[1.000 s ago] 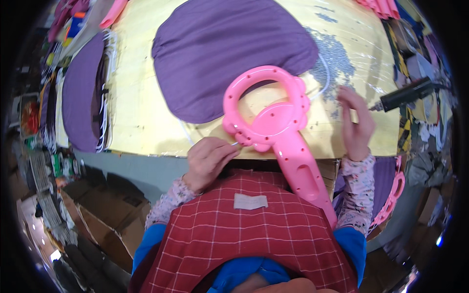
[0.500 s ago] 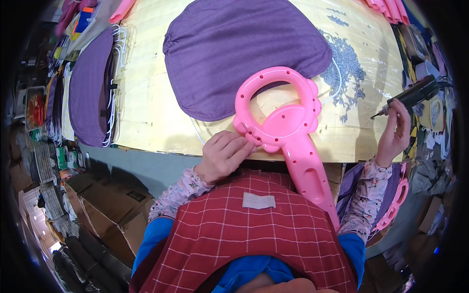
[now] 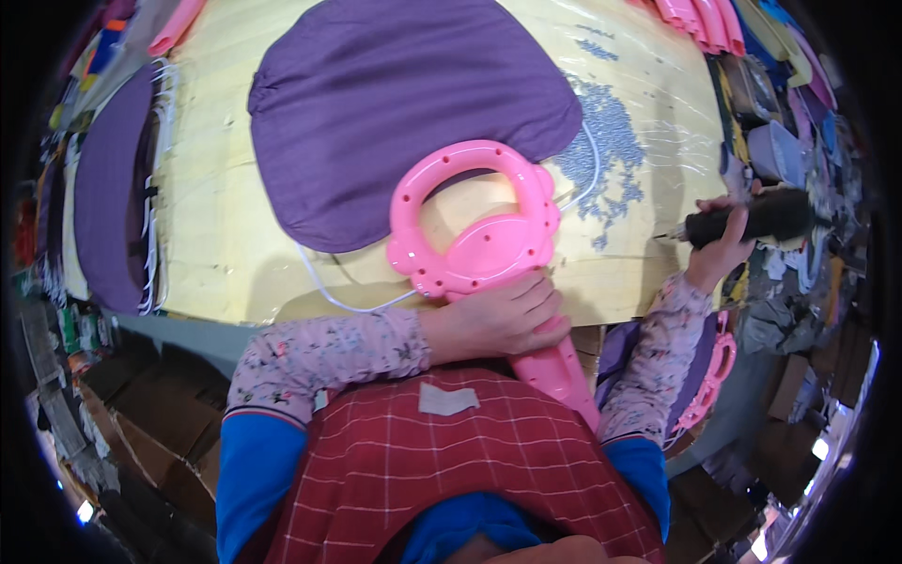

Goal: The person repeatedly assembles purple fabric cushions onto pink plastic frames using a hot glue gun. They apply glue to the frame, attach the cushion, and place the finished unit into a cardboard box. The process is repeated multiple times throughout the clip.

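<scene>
A pink plastic part (image 3: 493,249), with a ring head, dark screw holes and a long handle, lies at the table's front edge. My left hand (image 3: 498,315) is wrapped around its neck, just below the ring; the palm side is hidden. To the right, my right hand (image 3: 722,249) grips a black electric screwdriver (image 3: 761,218), its thin bit pointing left over the table and touching nothing. Beyond the ring, and partly under it, spreads a purple fabric panel (image 3: 404,103) with a white cord (image 3: 315,274) along its edge. Small grey screws (image 3: 601,141) lie scattered right of the fabric.
Purple panels with white wire or cord edges (image 3: 111,197) are stacked at the table's left. Pink tubular parts (image 3: 705,26) lie at the far right. Clutter and a pale bin (image 3: 777,153) crowd the right side. Cardboard boxes (image 3: 150,414) stand below the table at left.
My left hand has moved from the ring's lower left edge to close around the neck. My right hand has taken hold of the screwdriver's body and brought it left. The whole view has shifted.
</scene>
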The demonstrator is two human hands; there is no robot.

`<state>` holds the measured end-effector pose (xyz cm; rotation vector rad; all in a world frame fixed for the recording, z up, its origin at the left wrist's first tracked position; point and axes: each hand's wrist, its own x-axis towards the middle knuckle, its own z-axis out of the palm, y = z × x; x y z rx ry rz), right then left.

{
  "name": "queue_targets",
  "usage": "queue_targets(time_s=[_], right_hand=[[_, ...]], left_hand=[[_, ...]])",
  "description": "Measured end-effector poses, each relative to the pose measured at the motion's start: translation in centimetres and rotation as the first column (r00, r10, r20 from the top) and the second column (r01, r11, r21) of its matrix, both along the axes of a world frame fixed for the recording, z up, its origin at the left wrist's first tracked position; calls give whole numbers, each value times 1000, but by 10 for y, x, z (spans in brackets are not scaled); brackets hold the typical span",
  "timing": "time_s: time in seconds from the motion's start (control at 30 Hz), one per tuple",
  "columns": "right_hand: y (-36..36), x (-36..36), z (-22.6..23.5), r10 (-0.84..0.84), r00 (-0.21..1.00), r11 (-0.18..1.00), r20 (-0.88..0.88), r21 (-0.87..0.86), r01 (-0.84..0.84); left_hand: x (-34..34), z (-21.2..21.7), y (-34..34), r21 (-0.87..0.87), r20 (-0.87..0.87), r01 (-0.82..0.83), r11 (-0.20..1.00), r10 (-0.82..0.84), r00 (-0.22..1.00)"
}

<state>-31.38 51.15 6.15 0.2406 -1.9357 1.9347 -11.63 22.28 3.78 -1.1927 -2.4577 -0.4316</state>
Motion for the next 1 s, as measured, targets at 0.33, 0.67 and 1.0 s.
queue_targets(time_s=[0.33, 0.67, 1.0], right_hand=[[-94, 56, 33, 575, 767, 739, -283, -221, -636], [-131, 62, 26, 665, 704, 686, -248, -170, -708], [-144, 44, 38, 769, 637, 603, 54, -392, -695]], left_hand=[[-11, 17, -9, -96, 167, 143, 985, -125, 978], [-8, 11, -7, -61, 150, 120, 991, -110, 983], [-9, -4, -9, 68, 131, 114, 991, -122, 984]])
